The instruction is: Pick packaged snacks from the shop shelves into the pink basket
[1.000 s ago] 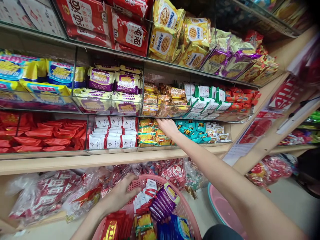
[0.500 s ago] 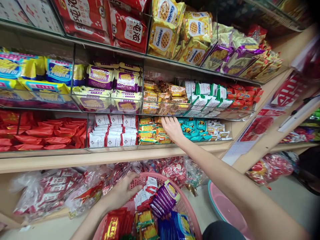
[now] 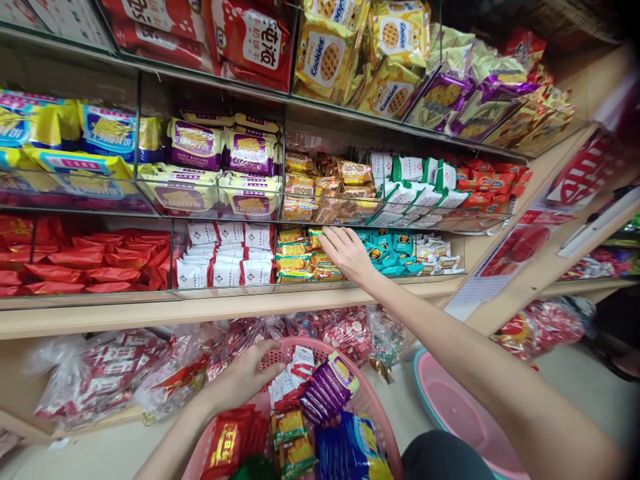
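A basket (image 3: 379,407) is holding packets (image 3: 329,392) and standing before the shelves (image 3: 150,319), with a basin (image 3: 457,400) lying to its right. Plastic bags (image 3: 117,377) are lying beneath the shelves, behind and left of the basket, while snack packs (image 3: 251,152) are filling the divided tiers above.

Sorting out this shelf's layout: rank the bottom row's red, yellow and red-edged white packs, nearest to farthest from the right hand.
1. Yellow packs, beside the right hand.
2. Red-edged white packs, next compartment left.
3. Red packs, row's left end.
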`<state>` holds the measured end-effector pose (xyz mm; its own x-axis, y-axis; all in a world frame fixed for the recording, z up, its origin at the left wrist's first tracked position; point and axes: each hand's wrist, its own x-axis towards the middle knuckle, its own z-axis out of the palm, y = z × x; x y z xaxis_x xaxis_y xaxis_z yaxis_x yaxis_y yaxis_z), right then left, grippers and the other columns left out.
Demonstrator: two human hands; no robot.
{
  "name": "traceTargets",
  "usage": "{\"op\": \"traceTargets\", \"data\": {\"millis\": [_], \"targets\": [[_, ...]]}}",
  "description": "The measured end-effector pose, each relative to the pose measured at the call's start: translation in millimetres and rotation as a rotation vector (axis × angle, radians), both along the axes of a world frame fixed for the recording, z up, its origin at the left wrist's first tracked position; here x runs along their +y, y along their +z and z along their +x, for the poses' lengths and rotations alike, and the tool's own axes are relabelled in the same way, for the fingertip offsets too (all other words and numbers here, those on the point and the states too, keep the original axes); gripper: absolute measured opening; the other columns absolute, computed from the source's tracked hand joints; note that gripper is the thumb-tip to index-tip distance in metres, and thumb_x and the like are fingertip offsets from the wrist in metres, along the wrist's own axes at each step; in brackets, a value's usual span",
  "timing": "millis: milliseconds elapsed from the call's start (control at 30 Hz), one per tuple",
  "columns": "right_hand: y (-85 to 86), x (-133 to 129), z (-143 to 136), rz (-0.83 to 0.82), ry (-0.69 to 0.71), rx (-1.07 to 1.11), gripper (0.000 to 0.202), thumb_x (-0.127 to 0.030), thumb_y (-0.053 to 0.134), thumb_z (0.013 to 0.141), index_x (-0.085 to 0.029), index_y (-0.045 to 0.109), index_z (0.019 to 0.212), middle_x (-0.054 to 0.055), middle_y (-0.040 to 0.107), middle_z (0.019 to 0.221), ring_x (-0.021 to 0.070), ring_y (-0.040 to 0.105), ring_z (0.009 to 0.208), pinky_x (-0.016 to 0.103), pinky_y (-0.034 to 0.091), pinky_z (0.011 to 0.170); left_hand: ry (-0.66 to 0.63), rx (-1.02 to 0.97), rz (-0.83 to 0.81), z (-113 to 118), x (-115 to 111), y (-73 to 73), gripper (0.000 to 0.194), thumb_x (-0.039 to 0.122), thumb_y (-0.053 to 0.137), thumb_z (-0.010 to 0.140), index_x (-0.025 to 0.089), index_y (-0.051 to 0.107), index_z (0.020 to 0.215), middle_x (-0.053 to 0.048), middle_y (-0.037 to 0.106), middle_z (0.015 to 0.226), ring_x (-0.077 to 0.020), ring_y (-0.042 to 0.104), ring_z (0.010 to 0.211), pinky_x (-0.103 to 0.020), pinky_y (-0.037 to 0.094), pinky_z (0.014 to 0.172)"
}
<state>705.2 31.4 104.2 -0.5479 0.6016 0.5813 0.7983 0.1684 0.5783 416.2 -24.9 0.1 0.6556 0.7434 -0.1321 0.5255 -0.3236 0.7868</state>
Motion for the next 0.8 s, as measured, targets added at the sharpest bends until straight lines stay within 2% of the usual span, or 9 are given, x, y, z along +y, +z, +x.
{"op": "traceTargets", "data": {"millis": [200,300,400,467,567,667,800], "targets": [[0.5,-7.6,0.2,0.003,0.041,0.035,0.038,-0.020,0.030,0.095,-0.014,0.048,0.129,0.015,0.052,0.134,0.0246,0.045,0.124,0.045,0.037,0.099,-0.005,-0.002,0.021,-0.6,1.7,-0.6,0.060,0.059,0.047,0.080,0.018,0.053,0.124,-0.012,0.059,0.128,-0.0277,0.053,0.118,-0.041,0.041,0.100],[0.7,-27.3,-5.8,0.021,0.093,0.106,0.037,-0.023,0.034,0.095,-0.016,0.048,0.128,0.015,0.053,0.133,0.0235,0.045,0.124,0.044,0.038,0.100,0.013,-0.063,0.072,2.9,1.5,3.5,0.052,0.057,0.047,0.081,0.020,0.058,0.115,-0.010,0.063,0.121,-0.0262,0.057,0.112,-0.040,0.044,0.097],[-5.0,-59.3,-25.6,0.091,0.155,0.261,0.037,-0.025,0.040,0.094,-0.016,0.047,0.129,0.014,0.056,0.129,0.0220,0.049,0.121,0.042,0.039,0.099,0.079,-0.213,0.101,11.3,-2.3,11.2,0.047,0.053,0.047,0.082,0.019,0.059,0.112,-0.010,0.064,0.120,-0.0245,0.057,0.113,-0.040,0.044,0.099],[-14.4,-82.1,-46.6,0.121,0.209,0.398,0.040,-0.025,0.045,0.092,-0.016,0.044,0.131,0.013,0.059,0.125,0.0209,0.050,0.119,0.040,0.041,0.099,0.120,-0.389,0.045,18.7,-8.4,17.9,0.047,0.051,0.051,0.081,0.019,0.056,0.116,-0.010,0.059,0.128,-0.0232,0.054,0.118,-0.040,0.041,0.103],[-36.2,-107.8,-81.6,0.099,0.294,0.609,0.048,-0.023,0.051,0.089,-0.016,0.038,0.135,0.012,0.062,0.120,0.0200,0.052,0.118,0.038,0.044,0.097,0.162,-0.678,-0.134,30.3,-21.3,26.6,0.055,0.046,0.062,0.075,0.020,0.049,0.122,-0.009,0.052,0.137,-0.0226,0.051,0.122,-0.036,0.043,0.103],[-61.1,-117.1,-109.2,0.056,0.317,0.809,0.050,-0.025,0.054,0.088,-0.019,0.037,0.135,0.011,0.062,0.119,0.0206,0.055,0.114,0.038,0.046,0.094,0.272,-0.891,-0.227,40.9,-32.5,29.5,0.050,0.041,0.070,0.070,0.018,0.054,0.111,-0.010,0.060,0.126,-0.0234,0.055,0.117,-0.034,0.046,0.098],[-88.5,-114.7,-127.1,0.030,0.296,0.929,0.049,-0.026,0.051,0.089,-0.021,0.036,0.135,0.011,0.063,0.116,0.0220,0.057,0.109,0.039,0.047,0.090,0.370,-1.043,-0.276,50.3,-36.8,22.6,0.044,0.036,0.071,0.070,0.017,0.058,0.107,-0.007,0.068,0.108,-0.0211,0.061,0.105,-0.034,0.047,0.093]]}}
